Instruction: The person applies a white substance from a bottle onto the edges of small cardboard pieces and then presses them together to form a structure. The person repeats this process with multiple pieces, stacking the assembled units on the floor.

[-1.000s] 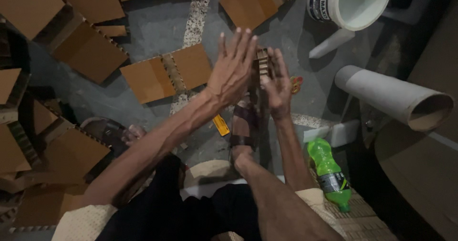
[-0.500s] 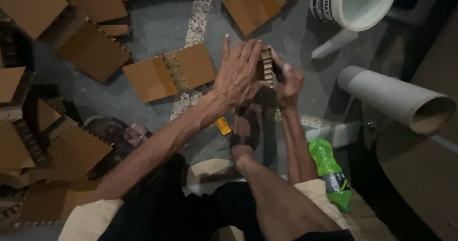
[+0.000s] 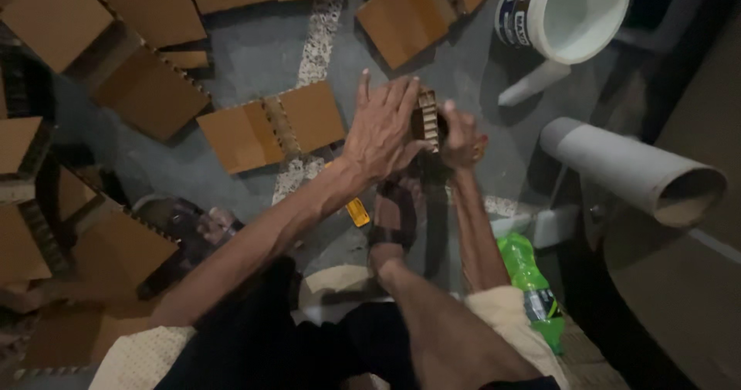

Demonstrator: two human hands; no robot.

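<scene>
The person presses a small honeycomb cardboard block [image 3: 427, 120] between both palms, above the sandalled foot [image 3: 394, 208]. The left hand [image 3: 382, 127] lies flat against one face, fingers extended; the right hand [image 3: 461, 137] curls around the other. The block looks light and stiff yet crushable along its open cells, so holding it by the flat faces suits it best.

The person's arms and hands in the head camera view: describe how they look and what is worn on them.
Both arms are bare up to the frame edge, lean and sinewy, with no sleeves in sight. The left hand and right hand wear no gloves; no ring, watch or bracelet shows on them.
</scene>
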